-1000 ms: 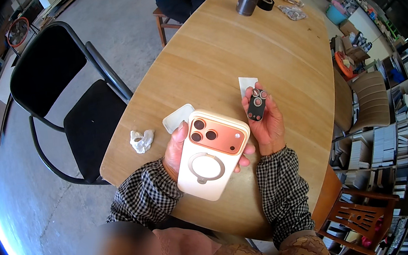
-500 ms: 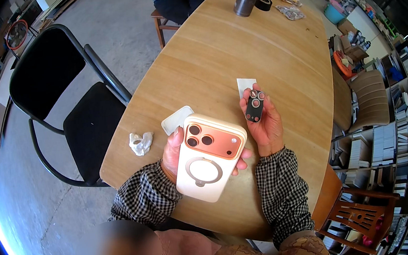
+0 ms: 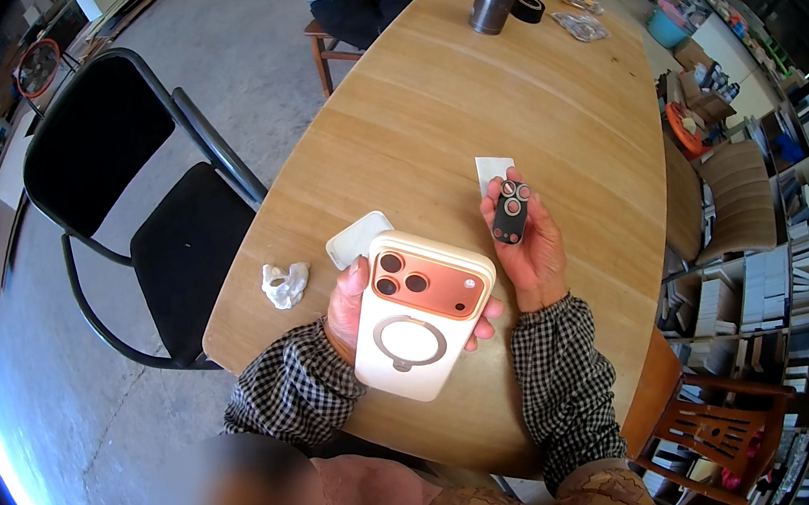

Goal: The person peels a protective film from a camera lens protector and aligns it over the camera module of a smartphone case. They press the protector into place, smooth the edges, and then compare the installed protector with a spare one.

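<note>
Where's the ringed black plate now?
In the head view, right of centre: the black plate is in the right hand, up and right of the phone.

White glare streaks the lower left edge, and the phone case I hold looks washed out. Fisheye bending curves my table; a lower-left patch is blurred.
</note>
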{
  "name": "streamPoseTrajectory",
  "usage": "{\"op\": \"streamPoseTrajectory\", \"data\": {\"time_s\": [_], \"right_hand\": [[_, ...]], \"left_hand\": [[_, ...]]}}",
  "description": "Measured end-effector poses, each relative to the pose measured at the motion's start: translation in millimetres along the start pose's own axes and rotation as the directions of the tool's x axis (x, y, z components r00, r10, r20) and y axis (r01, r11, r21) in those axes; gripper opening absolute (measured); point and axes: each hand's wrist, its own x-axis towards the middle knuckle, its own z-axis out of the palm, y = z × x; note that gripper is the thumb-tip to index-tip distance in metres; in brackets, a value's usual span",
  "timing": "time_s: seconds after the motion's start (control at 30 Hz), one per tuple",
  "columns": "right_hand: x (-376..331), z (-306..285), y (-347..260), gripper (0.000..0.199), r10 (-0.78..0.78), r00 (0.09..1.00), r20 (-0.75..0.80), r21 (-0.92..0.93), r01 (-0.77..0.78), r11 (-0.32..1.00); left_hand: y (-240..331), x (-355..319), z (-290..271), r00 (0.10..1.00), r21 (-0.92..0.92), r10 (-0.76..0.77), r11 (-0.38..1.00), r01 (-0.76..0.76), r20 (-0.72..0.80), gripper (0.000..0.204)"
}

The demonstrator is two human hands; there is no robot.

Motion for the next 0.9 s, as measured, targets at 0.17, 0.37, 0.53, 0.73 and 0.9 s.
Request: {"op": "streamPoseTrajectory", "data": {"time_s": [0.17, 0.37, 0.53, 0.73, 0.9], "right_hand": [[-2, 3, 0, 0.039, -0.018, 0.999, -0.041, -0.04, 0.016, 0.999], [-3, 4, 0, 0.039, -0.011, 0.999, -0.036, -0.066, 0.008, 0.998], [-3, 5, 1, 0.04, -0.002, 0.999, -0.051, -0.04, 0.0, 0.999], [-1, -1, 1, 0.043, 0.001, 1.0, -0.009, 0.009, -0.001, 1.0], [0, 0, -1, 0.041, 0.014, 1.0, 0.016, 0.014, -0.014, 1.0]], "left_hand": [[2, 1, 5, 0.998, 0.053, -0.038, 0.998, 0.04, -0.041, 0.107], [5, 0, 8, 0.998, 0.051, -0.064, 0.997, 0.065, -0.008, 0.103], [6, 0, 11, 0.997, 0.056, -0.066, 0.996, 0.068, -0.037, 0.104], [6, -1, 12, 0.984, 0.129, -0.082, 0.986, 0.103, -0.156, 0.112], [1, -3, -5, 0.998, -0.011, -0.07, 0.998, 0.07, 0.007, 0.112]]}}
